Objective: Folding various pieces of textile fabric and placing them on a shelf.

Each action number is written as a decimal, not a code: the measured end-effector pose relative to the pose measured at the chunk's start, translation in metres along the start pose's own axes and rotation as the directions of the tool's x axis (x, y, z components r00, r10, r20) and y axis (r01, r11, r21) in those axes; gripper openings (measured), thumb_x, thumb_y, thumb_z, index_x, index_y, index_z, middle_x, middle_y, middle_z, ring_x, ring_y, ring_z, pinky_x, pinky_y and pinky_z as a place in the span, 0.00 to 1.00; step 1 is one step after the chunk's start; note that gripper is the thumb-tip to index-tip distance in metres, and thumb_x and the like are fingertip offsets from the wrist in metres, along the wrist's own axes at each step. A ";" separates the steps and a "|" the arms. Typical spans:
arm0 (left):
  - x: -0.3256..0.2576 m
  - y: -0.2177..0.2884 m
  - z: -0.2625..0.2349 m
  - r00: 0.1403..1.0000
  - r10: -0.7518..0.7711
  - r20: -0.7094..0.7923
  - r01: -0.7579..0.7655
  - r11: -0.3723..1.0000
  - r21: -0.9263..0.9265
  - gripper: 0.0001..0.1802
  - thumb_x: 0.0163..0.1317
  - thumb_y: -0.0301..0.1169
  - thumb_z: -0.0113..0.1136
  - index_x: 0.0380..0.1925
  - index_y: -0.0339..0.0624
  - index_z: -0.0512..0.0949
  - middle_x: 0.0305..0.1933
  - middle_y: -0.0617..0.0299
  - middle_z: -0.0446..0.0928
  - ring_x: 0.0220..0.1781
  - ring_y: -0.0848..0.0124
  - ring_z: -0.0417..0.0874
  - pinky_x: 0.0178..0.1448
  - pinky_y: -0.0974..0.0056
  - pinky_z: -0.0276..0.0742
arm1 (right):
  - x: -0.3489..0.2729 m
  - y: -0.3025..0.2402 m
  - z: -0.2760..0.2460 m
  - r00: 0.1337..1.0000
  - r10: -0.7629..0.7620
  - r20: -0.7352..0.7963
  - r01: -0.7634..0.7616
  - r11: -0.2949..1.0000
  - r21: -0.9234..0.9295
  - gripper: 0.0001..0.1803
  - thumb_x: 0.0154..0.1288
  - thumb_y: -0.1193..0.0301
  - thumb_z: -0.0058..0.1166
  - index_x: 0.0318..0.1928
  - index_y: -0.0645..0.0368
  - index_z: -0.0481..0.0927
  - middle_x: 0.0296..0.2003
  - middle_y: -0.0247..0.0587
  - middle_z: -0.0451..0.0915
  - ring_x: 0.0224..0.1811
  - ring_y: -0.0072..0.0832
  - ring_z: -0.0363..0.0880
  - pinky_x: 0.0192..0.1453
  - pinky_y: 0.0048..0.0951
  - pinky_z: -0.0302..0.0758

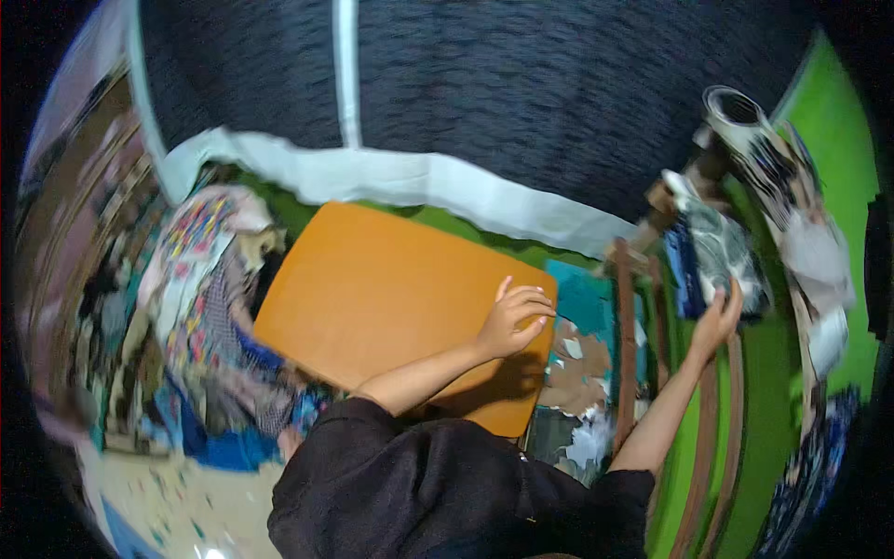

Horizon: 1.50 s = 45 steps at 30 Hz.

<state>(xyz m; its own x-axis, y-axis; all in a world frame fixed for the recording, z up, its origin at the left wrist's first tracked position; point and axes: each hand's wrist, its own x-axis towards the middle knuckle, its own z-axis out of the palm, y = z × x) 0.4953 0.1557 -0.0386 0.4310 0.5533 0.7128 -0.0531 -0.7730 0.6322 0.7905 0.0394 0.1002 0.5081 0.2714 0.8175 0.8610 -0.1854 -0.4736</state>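
My left hand (517, 321) hangs over the right part of an orange table top (372, 279). Its fingers are loosely bent and apart, with nothing in them. Stretched out to the right, my right hand (720, 321) has its thumb and fingers at the lower edge of a shiny grey and clear plastic bag (722, 247). The fingers look closed on that edge, though blur softens the detail. Beside the bag hangs a dark blue piece (684, 275) that I cannot make out further.
Heaped patterned cloth (205, 270) lies left of the table. Brown rails (626, 345) run along its right, near torn brown and white scraps (575, 363) on teal. A roll (731, 107) stands far right. Behind hangs a dark curtain (503, 102) above white cloth (400, 177).
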 end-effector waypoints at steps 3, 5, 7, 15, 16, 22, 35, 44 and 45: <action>-0.039 0.001 -0.032 0.978 -0.096 -0.184 0.106 0.993 0.046 0.05 0.51 0.29 0.55 0.28 0.49 0.78 0.35 0.64 0.74 0.48 0.66 0.72 0.62 0.50 0.47 | -0.053 -0.062 0.033 0.998 -0.050 -0.042 0.057 0.985 0.165 0.14 0.58 0.71 0.48 0.44 0.63 0.73 0.46 0.44 0.69 0.51 0.37 0.65 0.55 0.38 0.61; -0.054 0.011 -0.057 0.978 -0.097 -0.186 0.118 0.987 0.105 0.05 0.49 0.26 0.55 0.28 0.46 0.77 0.33 0.62 0.74 0.43 0.65 0.73 0.57 0.54 0.56 | -0.087 -0.084 0.067 0.982 -0.188 0.034 0.179 0.968 0.173 0.13 0.56 0.72 0.50 0.43 0.62 0.72 0.45 0.44 0.69 0.50 0.37 0.65 0.55 0.38 0.60; -0.076 0.009 -0.085 0.959 -0.123 -0.256 0.155 0.982 0.109 0.06 0.48 0.25 0.55 0.29 0.45 0.77 0.32 0.61 0.74 0.41 0.65 0.73 0.54 0.56 0.59 | -0.126 -0.118 0.108 0.962 -0.129 0.242 0.061 0.961 0.270 0.14 0.54 0.74 0.51 0.42 0.62 0.72 0.45 0.44 0.68 0.50 0.39 0.64 0.55 0.38 0.59; -0.160 -0.003 -0.214 0.779 -0.219 -0.588 0.384 0.908 0.171 0.10 0.48 0.22 0.54 0.33 0.39 0.74 0.33 0.56 0.74 0.38 0.60 0.74 0.44 0.60 0.68 | -0.288 -0.273 0.165 0.706 -0.347 0.617 -0.026 0.858 0.512 0.20 0.47 0.75 0.53 0.45 0.58 0.70 0.47 0.47 0.66 0.55 0.40 0.60 0.58 0.42 0.54; -0.172 -0.005 -0.230 0.774 -0.215 -0.595 0.391 0.902 0.183 0.10 0.48 0.22 0.54 0.33 0.39 0.74 0.33 0.56 0.74 0.38 0.60 0.74 0.44 0.60 0.68 | -0.308 -0.292 0.168 0.634 -0.392 0.666 -0.015 0.856 0.517 0.20 0.48 0.74 0.53 0.45 0.57 0.70 0.48 0.47 0.66 0.55 0.40 0.59 0.59 0.43 0.52; -0.254 -0.037 -0.334 0.664 -0.351 -0.660 0.588 0.790 0.171 0.12 0.50 0.21 0.52 0.37 0.36 0.72 0.37 0.53 0.72 0.39 0.62 0.74 0.46 0.63 0.69 | -0.423 -0.373 0.192 0.236 -0.407 0.882 0.101 0.913 0.394 0.23 0.55 0.64 0.47 0.52 0.54 0.66 0.58 0.48 0.60 0.62 0.41 0.52 0.61 0.56 0.43; -0.345 -0.236 -0.592 0.605 -0.381 -0.699 0.796 0.262 0.546 0.20 0.51 0.31 0.52 0.46 0.43 0.69 0.47 0.51 0.69 0.53 0.54 0.66 0.55 0.53 0.58 | -0.553 -0.424 0.253 0.085 -0.222 0.971 0.349 0.920 0.180 0.32 0.59 0.54 0.35 0.63 0.52 0.55 0.63 0.45 0.53 0.66 0.41 0.47 0.63 0.61 0.36; -0.352 -0.302 -0.670 0.288 -0.403 -0.869 0.903 -0.188 0.386 0.23 0.54 0.36 0.54 0.52 0.58 0.68 0.56 0.54 0.64 0.58 0.57 0.63 0.55 0.52 0.60 | -0.555 -0.428 0.259 0.133 -0.228 0.965 0.371 0.914 0.165 0.30 0.57 0.56 0.36 0.60 0.53 0.61 0.62 0.45 0.56 0.65 0.41 0.51 0.62 0.63 0.36; -0.354 -0.300 -0.677 0.284 -0.404 -0.869 0.904 -0.188 0.383 0.23 0.54 0.36 0.54 0.52 0.58 0.68 0.56 0.54 0.64 0.58 0.57 0.63 0.55 0.52 0.60 | -0.557 -0.427 0.257 0.133 -0.225 0.965 0.367 0.916 0.162 0.30 0.57 0.56 0.36 0.59 0.53 0.61 0.62 0.46 0.56 0.65 0.41 0.51 0.62 0.62 0.36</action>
<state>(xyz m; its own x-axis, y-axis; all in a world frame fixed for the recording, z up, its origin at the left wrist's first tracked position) -0.2515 0.4022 -0.2750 -0.6392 0.7396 0.2108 0.7448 0.5270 0.4093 0.1457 0.2104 -0.2367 -0.1034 0.9895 -0.1012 0.9789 0.0832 -0.1869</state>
